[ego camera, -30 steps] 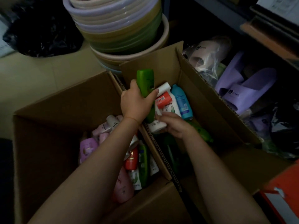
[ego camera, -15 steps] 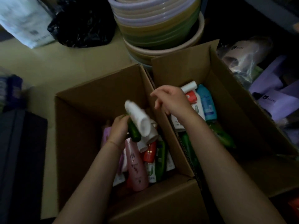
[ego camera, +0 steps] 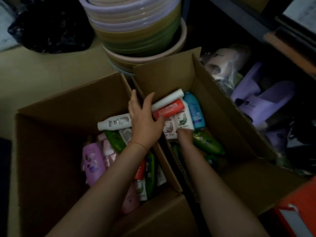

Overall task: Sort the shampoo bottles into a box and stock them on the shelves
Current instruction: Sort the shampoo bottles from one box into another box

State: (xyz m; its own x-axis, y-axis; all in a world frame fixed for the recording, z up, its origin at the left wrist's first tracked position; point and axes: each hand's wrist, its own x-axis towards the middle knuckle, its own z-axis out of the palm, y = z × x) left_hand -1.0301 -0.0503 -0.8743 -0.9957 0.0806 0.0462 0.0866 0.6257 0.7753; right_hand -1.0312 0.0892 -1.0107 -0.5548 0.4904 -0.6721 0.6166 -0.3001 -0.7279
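Two open cardboard boxes stand side by side. The left box (ego camera: pixel 51 134) holds several shampoo bottles, among them a purple bottle (ego camera: pixel 93 161) and a green bottle (ego camera: pixel 114 141). The right box (ego camera: pixel 222 117) holds a red bottle (ego camera: pixel 169 109), a blue bottle (ego camera: pixel 194 110), white bottles (ego camera: pixel 182 119) and a second green bottle (ego camera: pixel 207 142). My left hand (ego camera: pixel 143 117) lies over the wall between the boxes. Its fingers are straight, and it covers the end of a white bottle (ego camera: pixel 114 124). My right hand (ego camera: pixel 184 134) dips into the right box, its fingers hidden among the bottles.
A stack of plastic basins (ego camera: pixel 133 31) stands behind the boxes. A black bag (ego camera: pixel 51 31) lies at the back left. Bagged purple slippers (ego camera: pixel 261 100) are piled on the right, below a shelf (ego camera: pixel 248 19). An orange box (ego camera: pixel 297 211) is at the lower right.
My left hand has risen from the left box to the wall between the boxes, with the white bottle under it. My right hand has dropped down among the bottles in the right box.
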